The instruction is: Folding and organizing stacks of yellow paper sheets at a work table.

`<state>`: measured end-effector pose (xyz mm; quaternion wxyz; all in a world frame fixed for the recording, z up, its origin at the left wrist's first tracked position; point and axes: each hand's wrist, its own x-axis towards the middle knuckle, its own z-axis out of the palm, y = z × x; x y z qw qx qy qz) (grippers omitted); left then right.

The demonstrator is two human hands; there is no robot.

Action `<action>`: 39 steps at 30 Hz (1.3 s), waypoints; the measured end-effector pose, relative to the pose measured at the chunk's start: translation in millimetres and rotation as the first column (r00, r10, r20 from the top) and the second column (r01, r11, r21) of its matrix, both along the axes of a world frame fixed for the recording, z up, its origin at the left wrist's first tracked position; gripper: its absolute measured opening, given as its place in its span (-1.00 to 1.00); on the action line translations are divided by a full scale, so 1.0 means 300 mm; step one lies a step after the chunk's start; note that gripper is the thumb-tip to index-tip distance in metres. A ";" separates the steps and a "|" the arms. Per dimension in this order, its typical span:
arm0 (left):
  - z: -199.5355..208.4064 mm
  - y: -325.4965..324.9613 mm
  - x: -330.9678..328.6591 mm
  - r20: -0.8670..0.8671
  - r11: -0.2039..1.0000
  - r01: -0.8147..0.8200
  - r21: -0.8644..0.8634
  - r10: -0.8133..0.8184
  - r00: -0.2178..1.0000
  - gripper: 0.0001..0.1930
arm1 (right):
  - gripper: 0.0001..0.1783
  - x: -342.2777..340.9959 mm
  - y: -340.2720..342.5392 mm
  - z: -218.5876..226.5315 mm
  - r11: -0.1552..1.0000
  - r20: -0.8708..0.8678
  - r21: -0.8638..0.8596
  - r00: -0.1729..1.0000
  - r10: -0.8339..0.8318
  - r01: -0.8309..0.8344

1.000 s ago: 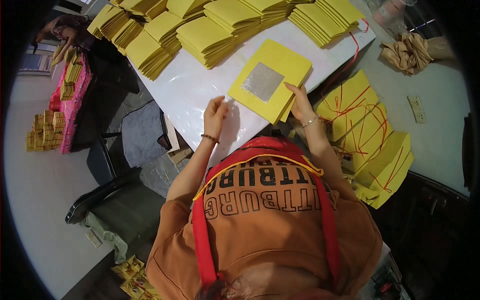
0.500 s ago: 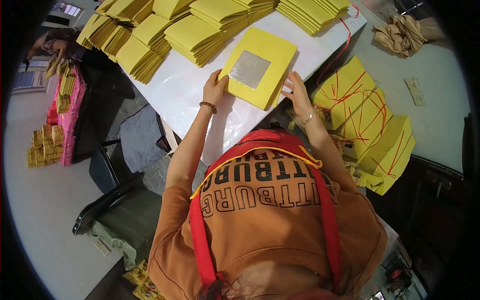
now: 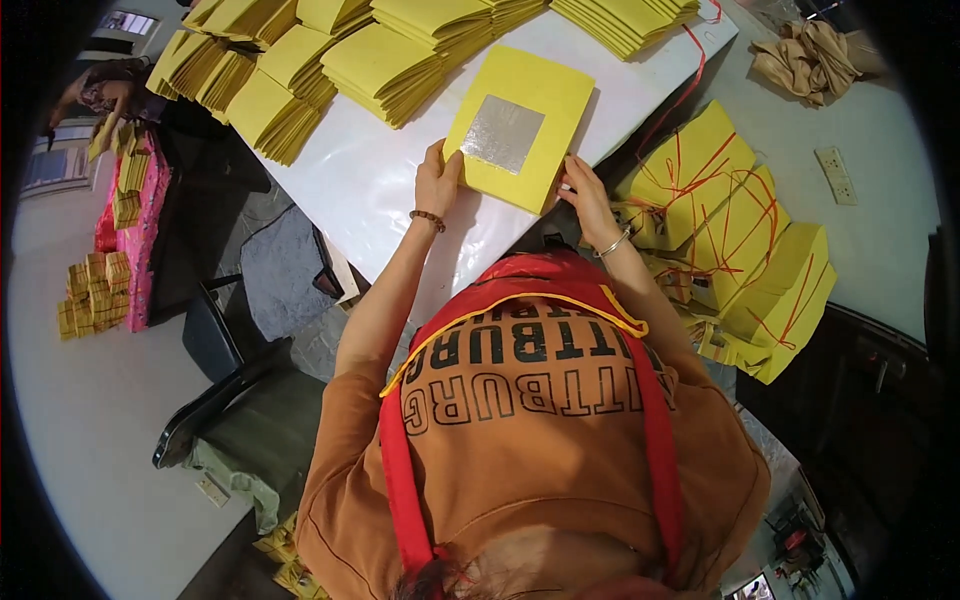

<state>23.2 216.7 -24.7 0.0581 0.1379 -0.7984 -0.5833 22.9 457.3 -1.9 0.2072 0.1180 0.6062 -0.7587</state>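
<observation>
A block of yellow paper sheets point(image 3: 548, 88) lies tilted on the white-covered table point(image 3: 345, 185), with a silver foil square point(image 3: 503, 134) on its face. My left hand point(image 3: 437, 180) grips the block's lower left edge, thumb on top. On the opposite side, my right hand point(image 3: 588, 198) has its fingers pressed together against the lower right corner. The undersides of the fingers are partly hidden by the paper.
Folded yellow paper bundles point(image 3: 385, 65) fill the table's far side. At right sit large yellow packs point(image 3: 715, 220) tied with red string, below crumpled brown paper point(image 3: 805, 62). A dark chair point(image 3: 240, 400) stands at left. Another person point(image 3: 105, 90) works at a pink-covered table point(image 3: 145, 235).
My right hand has closed in from spread fingers to touch the corner of the paper block. The block has turned slightly; my left hand keeps its grip.
</observation>
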 end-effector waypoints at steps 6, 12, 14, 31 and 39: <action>0.008 0.002 0.001 -0.004 0.995 0.029 0.094 -0.029 1.000 -0.58 | -0.41 -0.002 -0.063 -0.004 0.993 -0.189 0.110 0.982 -0.029 0.050; 0.021 -0.025 0.030 -0.023 0.999 0.006 0.052 -0.005 1.000 -0.57 | -0.41 0.046 -0.100 -0.014 0.984 -0.189 0.178 0.982 0.016 0.018; 0.039 -0.032 0.036 -0.012 0.999 -0.001 0.040 0.002 1.000 -0.57 | -0.36 0.050 -0.111 0.008 0.990 -0.173 0.133 0.985 -0.014 0.037; 0.199 0.080 -0.015 -0.172 0.742 0.050 -0.668 -0.219 0.960 -0.60 | -0.25 0.052 -0.073 0.053 0.982 -0.038 0.093 0.986 -0.162 0.165; 0.069 -0.015 -0.064 0.057 0.943 0.150 -0.298 -0.140 0.989 -0.41 | -0.19 -0.002 -0.064 0.014 0.991 0.084 -0.058 0.990 -0.117 0.122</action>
